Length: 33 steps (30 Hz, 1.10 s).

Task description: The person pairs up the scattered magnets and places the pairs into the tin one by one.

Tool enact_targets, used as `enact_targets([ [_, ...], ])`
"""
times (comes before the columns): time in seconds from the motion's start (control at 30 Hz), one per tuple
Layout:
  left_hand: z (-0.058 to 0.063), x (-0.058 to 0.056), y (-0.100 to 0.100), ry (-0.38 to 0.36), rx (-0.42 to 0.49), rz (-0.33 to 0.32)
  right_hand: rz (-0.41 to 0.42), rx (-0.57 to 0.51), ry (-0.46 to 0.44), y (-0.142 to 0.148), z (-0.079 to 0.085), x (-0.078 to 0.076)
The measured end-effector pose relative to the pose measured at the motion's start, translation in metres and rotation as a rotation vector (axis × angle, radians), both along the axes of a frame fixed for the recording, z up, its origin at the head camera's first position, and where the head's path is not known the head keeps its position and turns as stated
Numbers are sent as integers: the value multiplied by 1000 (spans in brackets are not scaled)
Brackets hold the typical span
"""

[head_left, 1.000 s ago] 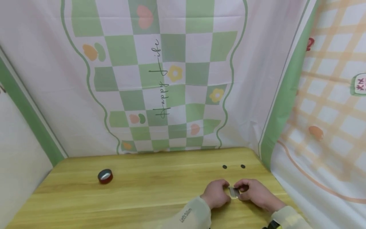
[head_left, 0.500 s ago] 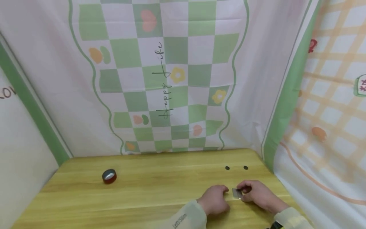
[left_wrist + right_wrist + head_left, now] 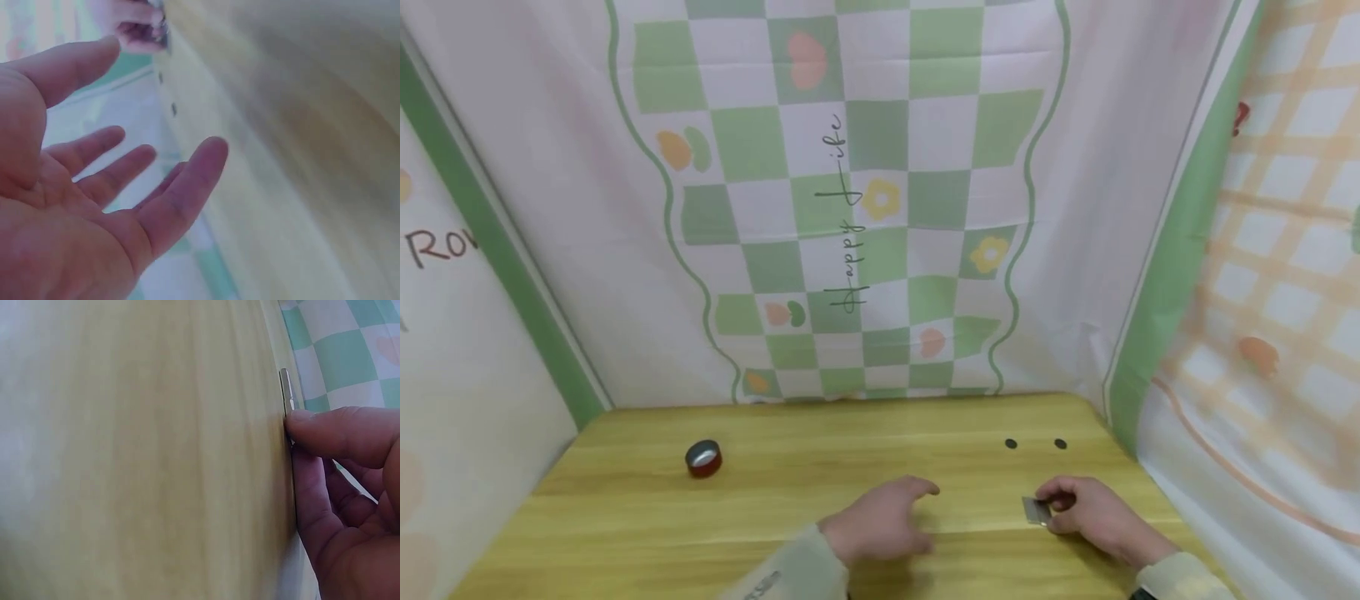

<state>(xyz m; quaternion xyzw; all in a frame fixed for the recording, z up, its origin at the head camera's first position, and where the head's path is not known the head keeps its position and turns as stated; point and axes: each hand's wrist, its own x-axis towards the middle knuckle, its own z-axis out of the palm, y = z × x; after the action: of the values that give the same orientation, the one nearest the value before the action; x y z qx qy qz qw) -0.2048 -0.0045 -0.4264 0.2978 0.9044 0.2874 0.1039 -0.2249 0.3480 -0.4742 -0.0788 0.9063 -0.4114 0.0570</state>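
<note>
Head view: left hand (image 3: pixel 883 521) has come off the small flat metallic piece (image 3: pixel 1036 510) over the last second and swung left; wide gap between them now, hand motion-blurred. Right hand (image 3: pixel 1101 518) stayed put, so it alone has the piece, which sits near right on the wooden surface (image 3: pixel 850 475). Reads as a two-hand hold finished, left released. Two dark discs (image 3: pixel 1011 443) (image 3: pixel 1061 443) lie just beyond the piece, still side by side; tape roll (image 3: pixel 703 459) still far left, untouched.

Left wrist view: left hand's thumb and fingers spread well apart, slightly bent, nothing held or touched. Right hand shows small and blurry in the background.

Right wrist view: right hand pinches one end of the piece between thumb and index, other fingers curled under. Piece is edge-on, flat along the surface; can't tell touching or just above.
</note>
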Motion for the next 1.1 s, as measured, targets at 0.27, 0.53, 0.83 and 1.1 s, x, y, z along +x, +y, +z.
enact_targets([
  [0.27, 22, -2, -115, -1, 282, 47, -11, 2, -7, 1, 1, 0],
  [0.53, 28, -2, -250, 1, 484, 289, 9, 24, 14, 0, 1, 0],
  [0.83, -5, -27, -320, -133, 475, 425, -2, 30, -4, 0, 0, 0],
  [1.1, -37, -40, -328, -289, 612, 421, 18, 26, 0, -3, -1, -2],
])
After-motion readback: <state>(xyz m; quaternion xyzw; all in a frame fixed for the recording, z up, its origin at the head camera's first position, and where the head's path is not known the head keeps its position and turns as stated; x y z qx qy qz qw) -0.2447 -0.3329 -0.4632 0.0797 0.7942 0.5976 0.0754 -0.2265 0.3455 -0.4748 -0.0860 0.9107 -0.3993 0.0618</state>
